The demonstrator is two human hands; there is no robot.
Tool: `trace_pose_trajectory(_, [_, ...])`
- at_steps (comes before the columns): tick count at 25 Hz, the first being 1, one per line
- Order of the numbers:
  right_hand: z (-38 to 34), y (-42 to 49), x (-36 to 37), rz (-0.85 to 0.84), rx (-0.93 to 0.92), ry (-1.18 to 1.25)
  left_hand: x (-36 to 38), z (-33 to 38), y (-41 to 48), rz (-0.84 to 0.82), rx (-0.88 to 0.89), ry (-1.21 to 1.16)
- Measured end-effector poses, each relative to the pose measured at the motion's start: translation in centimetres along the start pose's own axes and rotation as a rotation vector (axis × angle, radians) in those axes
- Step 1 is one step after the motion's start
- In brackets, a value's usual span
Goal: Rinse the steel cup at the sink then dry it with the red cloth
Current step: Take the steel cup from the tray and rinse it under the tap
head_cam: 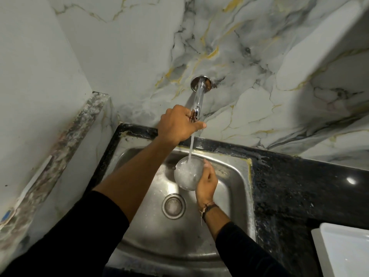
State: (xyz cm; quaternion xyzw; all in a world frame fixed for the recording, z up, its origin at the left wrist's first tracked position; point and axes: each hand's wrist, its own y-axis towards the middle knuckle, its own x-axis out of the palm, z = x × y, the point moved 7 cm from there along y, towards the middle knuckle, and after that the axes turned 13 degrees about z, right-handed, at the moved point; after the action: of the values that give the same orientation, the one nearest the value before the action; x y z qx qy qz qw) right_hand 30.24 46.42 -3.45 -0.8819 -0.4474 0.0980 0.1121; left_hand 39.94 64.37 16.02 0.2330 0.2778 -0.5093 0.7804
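Black sleeves at the bottom of frame, both forearms reaching out over the sink [235, 196], which serves as the landmark here. Right hand [206, 181] is above the basin just behind the drain [174, 205], fingers wrapped around the side of the steel cup [187, 173], mouth up. Left hand [176, 124] is up past the sink's back rim, closed on the tap [197, 100] handle end. A thin stream of water [190, 148] falls from the tap straight into the cup, which looks full and frothing. Progress: rinse underway, likely mid-step; water not yet tipped out, tap on. Left to do: empty the cup, shut the tap, dry it. The red cloth is not in view, so where it sits can't be told. Room: the basin below the cup is bare, plenty of space to tip and pour toward the drain. Black counter [299, 186] right of the sink is mostly open, with a white tray [343, 252] at its near right corner. Left of the sink a raised marble ledge [60, 152] and wall close in, so exits look easier to the right. The marble wall sits tight behind the back rim.
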Motion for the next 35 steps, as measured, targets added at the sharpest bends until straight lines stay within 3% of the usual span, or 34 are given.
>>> trace_pose_trajectory(2, [-2.2, -0.3, -0.2, -0.067, -0.227, -0.145, -0.6, 0.7, -0.3, 0.123, 0.049, 0.147])
trace_pose_trajectory(5, [-5.9, -1.3, -0.4, -0.198, -0.664, -0.427, -0.8, 1.8, -0.4, 0.17, 0.079, 0.262])
trace_pose_trajectory(10, [-9.8, -5.8, 0.5, -0.332, -1.596, -0.747, -0.9, 2.5, -0.3, 0.152, 0.078, 0.31])
trace_pose_trajectory(14, [-11.3, -8.1, -0.6, -0.412, -1.955, -0.732, -1.0, 3.0, -0.5, 0.129, 0.057, 0.318])
trace_pose_trajectory(20, [-19.1, -12.1, -3.5, -0.387, -2.157, -0.574, -1.5, 3.5, -0.7, 0.115, 0.042, 0.316])
trace_pose_trajectory(23, [-25.5, -13.3, -6.9, -0.224, -2.171, -0.355, -1.7, 3.4, -0.5, 0.13, 0.057, 0.311])
trace_pose_trajectory(26, [-28.8, -12.9, -10.1, 0.012, -2.033, -0.133, -1.5, 3.0, -0.1, 0.148, 0.083, 0.315])
trace_pose_trajectory(28, [-25.3, -12.6, -10.2, -0.028, -1.932, -0.213, -1.5, 2.9, -0.2, 0.146, 0.049, 0.331])
trace_pose_trajectory(32, [-10.7, -12.0, -11.1, -0.439, -1.737, -0.813, -1.5, 3.0, -1.7, 0.126, 0.032, 0.318])
trace_pose_trajectory(35, [-5.8, -9.4, -16.3, -0.343, -1.332, -0.837, -1.0, 0.7, -6.8, 0.237, -0.019, 0.199])
